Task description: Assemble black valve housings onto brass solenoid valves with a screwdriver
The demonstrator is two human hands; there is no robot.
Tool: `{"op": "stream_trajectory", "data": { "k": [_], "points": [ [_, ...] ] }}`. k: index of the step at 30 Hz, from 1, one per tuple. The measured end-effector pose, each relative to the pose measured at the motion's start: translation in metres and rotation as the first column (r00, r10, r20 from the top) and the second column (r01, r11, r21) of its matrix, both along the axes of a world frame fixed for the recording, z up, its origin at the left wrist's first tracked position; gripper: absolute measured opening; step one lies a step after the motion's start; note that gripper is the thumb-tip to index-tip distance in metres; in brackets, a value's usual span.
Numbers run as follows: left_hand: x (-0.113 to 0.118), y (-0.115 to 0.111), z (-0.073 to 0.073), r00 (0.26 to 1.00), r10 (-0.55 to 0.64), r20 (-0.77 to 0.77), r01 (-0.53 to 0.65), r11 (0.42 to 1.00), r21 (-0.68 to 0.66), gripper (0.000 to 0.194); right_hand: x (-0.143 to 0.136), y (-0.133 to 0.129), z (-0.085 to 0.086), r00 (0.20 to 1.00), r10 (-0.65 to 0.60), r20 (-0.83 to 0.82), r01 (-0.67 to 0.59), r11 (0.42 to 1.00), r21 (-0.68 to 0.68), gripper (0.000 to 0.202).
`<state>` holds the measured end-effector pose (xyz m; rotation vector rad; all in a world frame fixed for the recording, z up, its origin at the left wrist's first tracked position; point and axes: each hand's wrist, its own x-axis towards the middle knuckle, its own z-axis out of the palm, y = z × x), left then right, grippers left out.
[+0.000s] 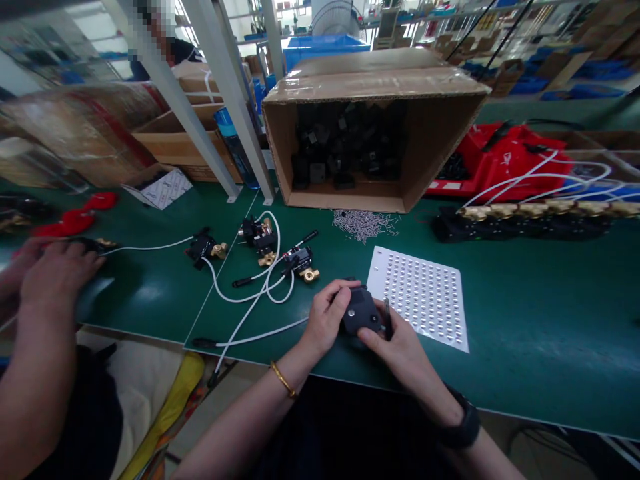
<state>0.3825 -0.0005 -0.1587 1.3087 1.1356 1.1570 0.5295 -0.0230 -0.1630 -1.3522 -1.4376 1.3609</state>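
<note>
My left hand (327,313) grips the left side of a black plastic housing (360,311) with a small silver dot on its face. From the right, my right hand (397,340) holds the same housing, thumb on its lower edge. A thin dark stick-like piece (387,319) stands up by my right fingers; its kind I cannot make out. Just behind my right hand lies a white sheet (425,293) with rows of round silver dots. A white cable (280,328) runs left from near my left hand. Brass valve units (303,261) with black bodies and cables lie further left.
An open cardboard box (350,200) of black parts stands at the back, with a heap of small screws (365,225) before it. A red bin (525,160) and a row of brass-fitted units (525,223) are at right. A co-worker's hands (55,273) work at left.
</note>
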Motion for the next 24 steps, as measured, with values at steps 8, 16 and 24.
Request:
{"op": "stream_trajectory", "data": {
  "k": [8,16,24],
  "points": [
    [-0.003,-0.001,0.009,0.998,-0.056,-0.039,0.056,0.998,-0.002,0.034,0.0,-0.003,0.004,0.998,-0.022,-0.065,0.018,0.998,-0.056,0.05],
    [-0.029,-0.008,0.03,0.958,-0.288,0.012,0.287,0.952,-0.107,0.045,-0.006,-0.004,0.005,0.997,-0.03,-0.075,0.026,0.998,-0.059,0.054],
    [-0.028,-0.003,0.037,0.956,-0.291,-0.049,0.276,0.941,-0.198,0.045,-0.008,-0.006,0.003,0.996,-0.034,-0.082,0.03,0.998,-0.046,0.052]
  ]
}}
